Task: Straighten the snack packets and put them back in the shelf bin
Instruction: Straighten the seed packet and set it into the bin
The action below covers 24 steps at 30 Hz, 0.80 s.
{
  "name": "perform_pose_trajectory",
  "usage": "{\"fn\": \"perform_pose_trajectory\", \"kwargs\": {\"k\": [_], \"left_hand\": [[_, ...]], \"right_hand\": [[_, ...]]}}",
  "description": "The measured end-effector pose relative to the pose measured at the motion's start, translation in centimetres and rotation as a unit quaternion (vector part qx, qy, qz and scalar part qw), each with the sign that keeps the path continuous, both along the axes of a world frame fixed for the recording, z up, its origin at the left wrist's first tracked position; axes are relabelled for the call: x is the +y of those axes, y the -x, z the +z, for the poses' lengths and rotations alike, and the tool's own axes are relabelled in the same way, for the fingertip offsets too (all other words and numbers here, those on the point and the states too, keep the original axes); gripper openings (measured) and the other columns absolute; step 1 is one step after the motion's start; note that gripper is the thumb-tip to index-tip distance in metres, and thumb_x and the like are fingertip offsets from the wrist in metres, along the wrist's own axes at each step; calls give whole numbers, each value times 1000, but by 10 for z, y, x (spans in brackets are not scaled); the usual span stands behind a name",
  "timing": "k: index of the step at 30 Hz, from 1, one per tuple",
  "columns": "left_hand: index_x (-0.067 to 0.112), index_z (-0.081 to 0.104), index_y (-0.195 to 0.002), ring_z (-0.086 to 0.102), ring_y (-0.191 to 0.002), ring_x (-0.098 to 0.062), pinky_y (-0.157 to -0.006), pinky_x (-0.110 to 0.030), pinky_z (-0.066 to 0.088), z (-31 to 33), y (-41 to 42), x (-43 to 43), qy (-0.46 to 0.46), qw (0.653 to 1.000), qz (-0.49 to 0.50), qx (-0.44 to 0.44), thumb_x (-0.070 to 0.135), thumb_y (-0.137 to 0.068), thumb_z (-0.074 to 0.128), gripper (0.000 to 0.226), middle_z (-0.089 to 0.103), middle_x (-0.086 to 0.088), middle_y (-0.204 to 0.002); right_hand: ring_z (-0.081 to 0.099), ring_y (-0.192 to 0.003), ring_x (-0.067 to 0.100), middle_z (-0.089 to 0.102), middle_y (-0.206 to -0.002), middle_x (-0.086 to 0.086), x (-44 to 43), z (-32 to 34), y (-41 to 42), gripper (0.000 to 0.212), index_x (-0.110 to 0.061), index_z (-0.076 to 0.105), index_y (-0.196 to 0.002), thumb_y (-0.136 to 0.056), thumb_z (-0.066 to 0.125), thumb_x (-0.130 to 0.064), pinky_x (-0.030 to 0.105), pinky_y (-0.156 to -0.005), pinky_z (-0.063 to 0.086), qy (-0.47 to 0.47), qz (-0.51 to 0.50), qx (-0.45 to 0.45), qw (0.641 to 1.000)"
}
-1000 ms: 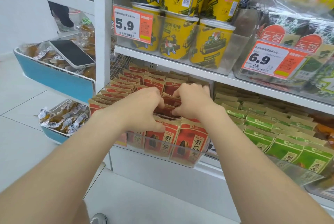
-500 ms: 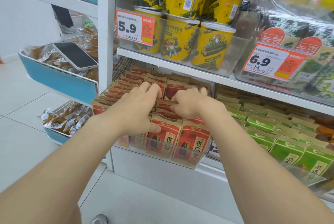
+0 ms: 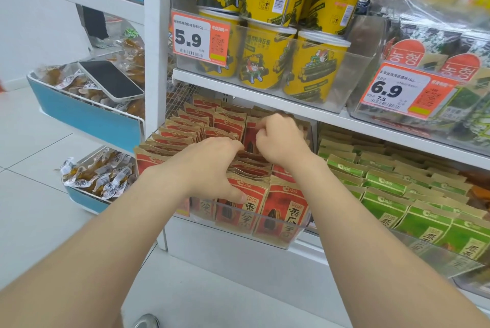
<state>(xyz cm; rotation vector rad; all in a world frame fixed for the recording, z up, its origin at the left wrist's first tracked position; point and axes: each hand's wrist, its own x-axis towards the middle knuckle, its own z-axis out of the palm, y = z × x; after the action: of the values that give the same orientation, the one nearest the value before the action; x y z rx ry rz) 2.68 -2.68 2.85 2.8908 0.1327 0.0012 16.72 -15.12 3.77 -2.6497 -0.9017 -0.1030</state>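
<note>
1. The packets [image 3: 230, 122], red and brown, stand in rows in the clear bin [image 3: 278, 229]. The rear rows run in under the upper shelf [image 3: 265, 95], so their far end is hidden.
2. The left hand [image 3: 212, 168] reaches over the front rows. Its thumb lies on the face of the front packet and its fingers curl down behind a few tops, so it grips a small bunch. The fingertips sink between packets, out of sight.
3. The right hand [image 3: 281, 139] sits just behind the left. Its fingers are curled at the top edge of one packet that stands taller than its neighbours. It pinches that edge, though the knuckles cover the exact hold.
4. Both hands cover the middle rows, and how those packets lie cannot be told.
5. The lower halves of the front packets show through the bin's front wall. The left wrist hides part of the bin's left end.
6. Green packets [image 3: 384, 182] fill the next bin to the right and run off the frame edge.
7. Above, yellow tubs [image 3: 313, 68] stand stacked. A price tag [image 3: 198, 38] covers part of one, and the top ones are cut off.
8. A phone [image 3: 111, 80] lies on wrapped snacks in a blue tray [image 3: 87, 118] at the left.
</note>
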Motion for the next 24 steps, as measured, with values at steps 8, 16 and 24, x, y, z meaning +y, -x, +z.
{"fn": "perform_pose_trajectory", "kwargs": {"k": [8, 16, 24], "left_hand": [[31, 46, -154, 52, -137, -14, -111, -47, 52, -9, -1, 8, 17, 999, -25, -30, 76, -66, 82, 105, 53, 14, -146], [32, 55, -149, 48, -133, -22, -108, -55, 47, -2, 1, -1, -37, 998, -52, -17, 63, -78, 76, 80, 54, 18, -149], [32, 67, -123, 64, -110, -17, -98, -50, 56, 2, 4, -1, -6, 1000, -20, 10, 68, -70, 70, 64, 68, 14, -113]], "right_hand": [[29, -155, 41, 52, -152, 15, 18, 4, 0, 34, -12, 63, -131, -101, 47, -17, 69, -124, 8, 124, -9, 2, 992], [55, -126, 37, 63, -121, 14, 16, 9, 11, 12, -15, 50, -92, -100, 58, -11, 63, -118, 26, 196, 53, -73, 976], [61, -107, 28, 72, -114, 4, -19, 5, 21, 34, -16, 76, -117, -92, 63, 3, 39, -90, 45, 119, 163, -282, 938]]}}
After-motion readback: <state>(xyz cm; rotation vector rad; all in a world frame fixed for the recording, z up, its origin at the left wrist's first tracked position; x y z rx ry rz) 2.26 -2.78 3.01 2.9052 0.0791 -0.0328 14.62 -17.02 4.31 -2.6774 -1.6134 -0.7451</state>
